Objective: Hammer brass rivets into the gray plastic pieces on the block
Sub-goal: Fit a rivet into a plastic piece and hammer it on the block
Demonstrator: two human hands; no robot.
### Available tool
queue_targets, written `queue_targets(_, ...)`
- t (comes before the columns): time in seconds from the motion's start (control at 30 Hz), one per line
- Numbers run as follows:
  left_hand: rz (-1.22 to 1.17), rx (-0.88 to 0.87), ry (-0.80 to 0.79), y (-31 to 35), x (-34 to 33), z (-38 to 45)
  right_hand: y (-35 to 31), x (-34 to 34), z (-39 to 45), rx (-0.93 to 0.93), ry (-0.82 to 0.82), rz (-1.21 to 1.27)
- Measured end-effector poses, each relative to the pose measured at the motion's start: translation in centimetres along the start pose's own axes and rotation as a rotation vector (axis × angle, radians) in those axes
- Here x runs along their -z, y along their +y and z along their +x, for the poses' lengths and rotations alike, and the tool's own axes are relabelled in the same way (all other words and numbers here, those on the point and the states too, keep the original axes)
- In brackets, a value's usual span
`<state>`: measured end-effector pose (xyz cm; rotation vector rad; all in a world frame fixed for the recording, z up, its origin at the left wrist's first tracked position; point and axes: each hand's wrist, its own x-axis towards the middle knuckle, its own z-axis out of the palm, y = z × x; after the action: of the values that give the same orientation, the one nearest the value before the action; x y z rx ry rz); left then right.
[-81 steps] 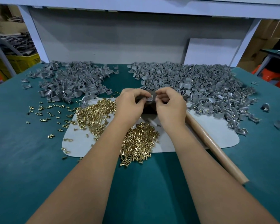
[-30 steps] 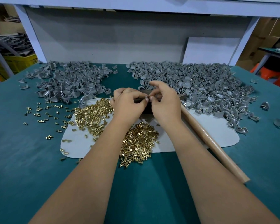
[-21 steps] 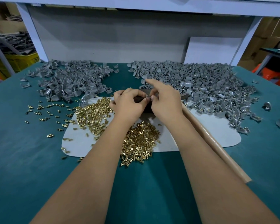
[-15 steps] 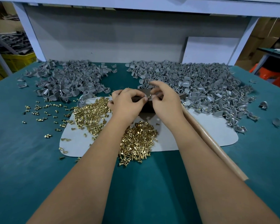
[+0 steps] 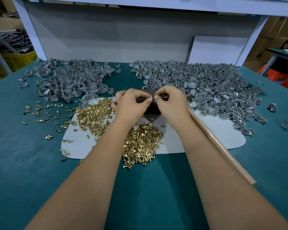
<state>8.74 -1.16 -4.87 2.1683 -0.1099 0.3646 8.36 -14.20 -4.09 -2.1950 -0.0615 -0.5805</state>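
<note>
Far left beyond the table, a yellow crate (image 5: 15,59) holds dark parts too blurred to identify. Over the dark block (image 5: 150,110), mostly hidden, the left hand (image 5: 131,105) and right hand (image 5: 170,103) meet with fingertips pinched on something tiny I cannot make out. Brass rivets (image 5: 140,143) lie heaped on the pale mat (image 5: 206,138), gray plastic pieces (image 5: 198,80) behind; bare green table (image 5: 23,163) stays open nearer.

Dark block (image 5: 150,109) on pale mat, mid-table — brass rivets (image 5: 140,144) heaped just before it, gray plastic pieces (image 5: 204,83) piled behind
</note>
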Motion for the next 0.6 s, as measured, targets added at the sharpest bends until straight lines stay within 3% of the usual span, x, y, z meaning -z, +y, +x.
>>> queue_targets(0.33, -0.005, -0.002, 0.004, 0.0, -0.14, -0.02, -0.34, 0.14, 0.57, -0.053, -0.078, -0.088)
queue_targets(0.6, -0.01, 0.003, 0.016, 0.17, -0.16, -0.08, -1.01, -0.57, 0.6, -0.161, 0.01, -0.226)
